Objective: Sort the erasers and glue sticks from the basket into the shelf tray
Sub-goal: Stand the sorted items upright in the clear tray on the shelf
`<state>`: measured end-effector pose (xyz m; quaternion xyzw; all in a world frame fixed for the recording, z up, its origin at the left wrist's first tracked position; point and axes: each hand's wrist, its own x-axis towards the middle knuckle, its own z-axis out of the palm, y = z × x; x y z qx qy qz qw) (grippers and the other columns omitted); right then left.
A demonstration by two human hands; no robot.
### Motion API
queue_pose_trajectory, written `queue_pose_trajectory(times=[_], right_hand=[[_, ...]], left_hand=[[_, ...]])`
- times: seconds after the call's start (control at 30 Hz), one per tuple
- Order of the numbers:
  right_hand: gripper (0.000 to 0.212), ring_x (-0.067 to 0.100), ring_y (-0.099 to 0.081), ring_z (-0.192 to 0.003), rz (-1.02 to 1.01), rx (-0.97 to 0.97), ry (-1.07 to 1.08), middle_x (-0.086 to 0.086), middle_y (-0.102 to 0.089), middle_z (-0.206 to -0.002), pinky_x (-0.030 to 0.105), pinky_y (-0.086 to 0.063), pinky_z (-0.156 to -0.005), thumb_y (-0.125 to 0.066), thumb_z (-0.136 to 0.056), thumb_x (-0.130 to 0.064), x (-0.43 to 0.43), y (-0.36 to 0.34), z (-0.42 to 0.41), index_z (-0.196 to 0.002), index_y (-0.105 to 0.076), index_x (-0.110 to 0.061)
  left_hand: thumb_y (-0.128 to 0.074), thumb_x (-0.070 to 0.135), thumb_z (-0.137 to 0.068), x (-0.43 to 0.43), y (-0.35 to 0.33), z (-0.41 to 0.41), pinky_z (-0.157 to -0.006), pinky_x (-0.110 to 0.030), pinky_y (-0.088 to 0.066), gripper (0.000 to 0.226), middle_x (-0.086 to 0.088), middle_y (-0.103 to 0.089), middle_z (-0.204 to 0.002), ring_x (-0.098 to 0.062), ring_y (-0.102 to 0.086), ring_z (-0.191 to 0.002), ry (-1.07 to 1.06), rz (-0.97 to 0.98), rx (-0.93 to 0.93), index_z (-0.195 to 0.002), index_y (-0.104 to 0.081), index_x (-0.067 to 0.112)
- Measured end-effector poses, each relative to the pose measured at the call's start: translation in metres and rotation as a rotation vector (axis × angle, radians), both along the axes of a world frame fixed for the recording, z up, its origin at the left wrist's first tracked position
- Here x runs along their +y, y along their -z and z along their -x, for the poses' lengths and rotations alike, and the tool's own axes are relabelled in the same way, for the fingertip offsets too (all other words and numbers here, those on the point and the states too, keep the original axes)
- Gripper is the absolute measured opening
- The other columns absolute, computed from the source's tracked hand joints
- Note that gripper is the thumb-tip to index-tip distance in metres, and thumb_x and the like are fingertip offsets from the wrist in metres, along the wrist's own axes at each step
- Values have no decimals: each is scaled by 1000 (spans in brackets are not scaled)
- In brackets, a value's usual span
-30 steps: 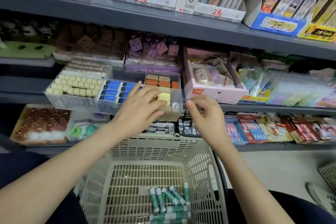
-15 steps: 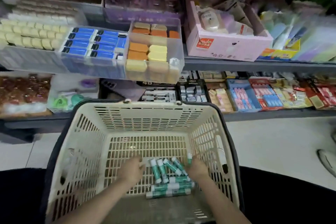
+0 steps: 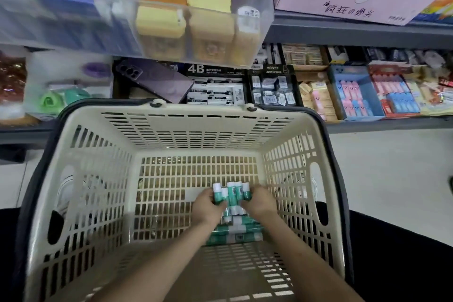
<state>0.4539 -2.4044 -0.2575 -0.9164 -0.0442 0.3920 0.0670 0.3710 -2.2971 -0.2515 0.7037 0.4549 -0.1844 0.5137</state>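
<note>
Now your left hand [image 3: 208, 206] and right hand [image 3: 260, 201] have clamped glue sticks [image 3: 232, 192].
Basket [image 3: 196, 130] holds more; shelf tray [image 3: 264, 19] holds erasers [image 3: 161, 21].

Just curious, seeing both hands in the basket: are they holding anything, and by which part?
Yes: left hand and right hand together hold a bunch of glue sticks by their green bodies, white ends free.

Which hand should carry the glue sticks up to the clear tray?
Probably the left. The left hand and right hand both grip the bunch of glue sticks in the basket, but the clear tray sits up and to the left, on that hand's side.
</note>
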Motion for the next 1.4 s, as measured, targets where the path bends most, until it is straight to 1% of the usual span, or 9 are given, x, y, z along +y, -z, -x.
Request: queue_pose_trajectory(times=[0.2, 0.33, 0.43, 0.53, 0.63, 0.7, 0.87, 1.07, 1.4], right_hand=[[14, 13, -60, -77, -459, 204, 393, 4, -65, -87, 27, -50, -69, -68, -84, -5, -1, -5, 5, -97, -65, -9], [21, 3, -59, -75, -527, 316, 447, 1, -66, -90, 6, -43, -55, -66, -84, 0, 13, -14, 8, -105, -66, -6], [37, 19, -62, -104, -556, 383, 483, 8, -66, -117, 17, -49, -79, -72, -81, -8, 15, -24, 3, -117, -63, -5], [64, 25, -52, -122, -578, 434, 509, 2, -55, -131, 35, -42, -98, -79, -73, -21, 17, -54, -3, -131, -53, -10], [53, 21, -53, -120, -681, 459, 497, -7, -58, -121, 37, -40, -100, -76, -76, -21, 19, -93, -9, -125, -56, -18], [30, 15, -63, -103, -760, 449, 422, -4, -70, -106, 32, -50, -88, -72, -81, -21, 23, -122, -11, -111, -67, -20], [19, 12, -58, -65, -851, 373, 262, -3, -67, -74, 24, -45, -56, -59, -91, -33, 34, -193, -7, -98, -67, -17], [33, 7, -60, -78, -977, 276, 132, 7, -68, -106, 20, -46, -62, -51, -92, 4, 36, -260, -6, -121, -54, -10], [15, 8, -60, -62, -1267, -241, 109, 5, -72, -78, 18, -48, -57, -71, -80, -3, 75, -375, -4, -91, -69, -13]], left_hand=[[-72, 25, -83, -4, -3, -12, -77, -27, -47, 23, -5, -67, -109, -21, -61, -97, -75, 98, -10, -102, -60, 16], [-75, 24, -81, 1, -6, -18, -70, -24, -44, 31, -5, -67, -112, -17, -59, -91, -189, 235, 2, -109, -65, 15], [-77, 28, -78, 15, -16, -16, -79, -25, -44, 27, -6, -65, -118, -15, -58, -93, -267, 408, -21, -102, -65, 20], [-81, 39, -69, 29, -38, -14, -101, -37, -38, 61, -9, -53, -134, -23, -51, -117, -303, 479, -18, -119, -56, 14], [-90, 42, -48, 42, -70, -16, -101, -42, -44, 87, -16, -62, -122, -26, -60, -111, -338, 548, -103, -122, -57, 12], [-87, 33, -52, 52, -94, -17, -84, -39, -55, 66, -10, -73, -98, -24, -69, -90, -320, 555, -181, -109, -65, 9], [-79, 17, -73, 73, -164, -14, -73, -37, -57, 32, -12, -74, -88, -25, -70, -81, -316, 510, -358, -100, -67, 5], [-77, 18, -77, 96, -243, 3, -68, -30, -49, 24, -9, -69, -81, -20, -63, -74, -248, 414, -519, -96, -67, 8], [-83, 16, -67, 158, -349, 20, -71, -30, -47, 29, -10, -71, -83, -21, -63, -73, -376, 291, -763, -92, -69, 9]])
